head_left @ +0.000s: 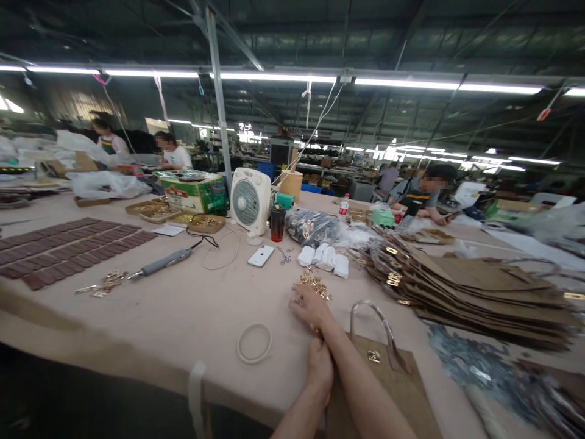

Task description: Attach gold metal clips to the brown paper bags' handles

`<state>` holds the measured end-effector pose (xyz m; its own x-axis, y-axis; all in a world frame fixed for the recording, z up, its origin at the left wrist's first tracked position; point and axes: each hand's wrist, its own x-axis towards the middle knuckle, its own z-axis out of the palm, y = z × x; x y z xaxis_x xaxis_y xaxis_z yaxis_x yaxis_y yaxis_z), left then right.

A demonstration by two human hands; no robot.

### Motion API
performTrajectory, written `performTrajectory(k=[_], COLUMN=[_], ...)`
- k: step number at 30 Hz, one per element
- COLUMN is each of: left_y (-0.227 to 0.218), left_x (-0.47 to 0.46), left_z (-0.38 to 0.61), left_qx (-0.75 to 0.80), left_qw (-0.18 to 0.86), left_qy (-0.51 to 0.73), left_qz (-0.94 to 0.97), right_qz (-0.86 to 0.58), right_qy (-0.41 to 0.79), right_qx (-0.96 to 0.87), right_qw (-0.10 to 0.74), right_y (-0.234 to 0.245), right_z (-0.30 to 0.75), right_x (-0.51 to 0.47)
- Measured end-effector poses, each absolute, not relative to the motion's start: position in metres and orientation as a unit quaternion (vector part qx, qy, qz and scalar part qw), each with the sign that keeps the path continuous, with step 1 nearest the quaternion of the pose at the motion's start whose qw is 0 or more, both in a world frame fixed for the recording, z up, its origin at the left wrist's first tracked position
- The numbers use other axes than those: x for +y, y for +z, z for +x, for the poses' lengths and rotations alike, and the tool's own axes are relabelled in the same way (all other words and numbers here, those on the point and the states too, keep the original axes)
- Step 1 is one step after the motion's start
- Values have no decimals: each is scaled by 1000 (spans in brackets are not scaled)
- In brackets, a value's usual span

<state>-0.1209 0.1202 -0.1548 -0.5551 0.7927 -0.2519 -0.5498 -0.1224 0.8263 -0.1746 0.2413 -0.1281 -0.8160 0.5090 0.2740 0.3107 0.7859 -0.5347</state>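
Note:
My right hand (311,308) reaches forward over the table, its fingers stretched out at the near edge of a small pile of gold metal fittings (320,286). My left hand (320,366) is closed just under my right wrist; its fingertips are mostly hidden, and what they hold, if anything, I cannot make out. A brown handbag (406,390) lies partly beneath my forearms. It carries a gold clasp (373,355) and a plastic-wrapped handle (372,308). Left of my hands lies a roll of pale tape (254,343).
Stacked brown bag panels (479,292) lie to the right. Beyond my hands are white packets (324,257), a phone (261,256), a fan (250,201) and a dark cup (277,224). An electric screwdriver-like tool (164,262) and brown strips (68,250) lie left. Co-workers sit farther back.

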Motion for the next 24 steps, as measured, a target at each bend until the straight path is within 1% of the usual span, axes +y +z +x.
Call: performTrajectory(k=[2,3,4,6,8,9,15,19,24], left_y=[-154,-154,-154,-154,-154,-154,-161,-165,-171], left_x=[120,120,120,121,123,124,126,125,126], left_z=[-121,-122,-122,-122,-123,-124,-124,-123,-120], left_qx=[465,457,449,438,435,438,479,474,499], left_qw=[445,444,444,437,430,428,425,403,396], left_qy=[753,758,760,767,770,769,749,761,749], left_qz=[138,145,152,169,181,184,171,182,185], right_qz=[-310,-358,-393,-413,-387,-368,-220,-178,-113], right_qy=[204,186,176,178,191,195,220,230,229], right_qx=[-892,-875,-866,-874,-893,-902,-945,-955,-965], right_qw=[260,268,254,186,128,115,100,60,53], right_y=[-128,-129,-130,-132,-134,-134,-125,-117,-109], right_z=[-176,-177,-178,-179,-178,-177,-168,-160,-149], right_x=[246,249,252,258,262,263,256,247,242])
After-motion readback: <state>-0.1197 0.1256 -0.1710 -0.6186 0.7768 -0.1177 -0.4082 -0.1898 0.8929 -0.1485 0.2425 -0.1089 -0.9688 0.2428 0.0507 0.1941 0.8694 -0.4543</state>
